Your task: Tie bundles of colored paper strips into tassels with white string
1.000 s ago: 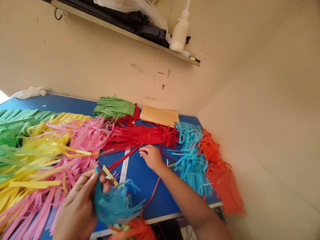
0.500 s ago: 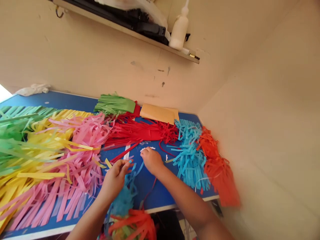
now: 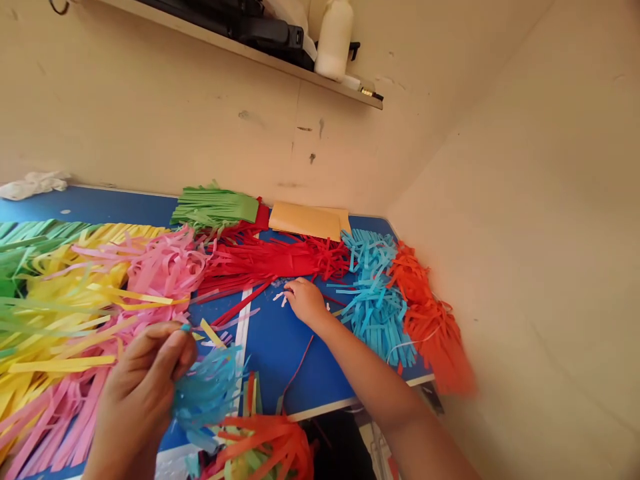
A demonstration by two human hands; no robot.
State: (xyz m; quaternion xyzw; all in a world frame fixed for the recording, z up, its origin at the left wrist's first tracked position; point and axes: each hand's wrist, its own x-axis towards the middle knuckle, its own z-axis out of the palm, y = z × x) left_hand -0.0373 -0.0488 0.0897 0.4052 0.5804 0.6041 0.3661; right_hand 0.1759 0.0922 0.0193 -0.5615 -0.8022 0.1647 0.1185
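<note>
My left hand [image 3: 150, 380] is closed in a pinch at the lower left. A small blue tip pokes out above its thumb, and a blue paper tassel [image 3: 210, 390] hangs beside the fingers and moves with the hand. Further out, my right hand [image 3: 306, 301] reaches down to the blue tabletop [image 3: 273, 350], its fingertips pressed together beside small white pieces [image 3: 281, 296]. Whether one is between those fingertips cannot be made out. Below, at the table's front edge, is an orange paper tassel [image 3: 277, 440] with green strips.
Pink fringe [image 3: 165, 267], yellow fringe [image 3: 75, 287] and green fringe [image 3: 30, 247] cover the table's left. Red fringe [image 3: 285, 259], folded tan paper [image 3: 306, 220] and a green bundle [image 3: 215, 207] lie behind. Blue fringe [image 3: 375, 293] and orange fringe [image 3: 433, 320] lie right. A shelf [image 3: 250, 60] overhangs the wall.
My left hand has moved left and nearer the camera, with the blue tassel following. My right hand stays near the small white pieces. The view has shifted slightly.
</note>
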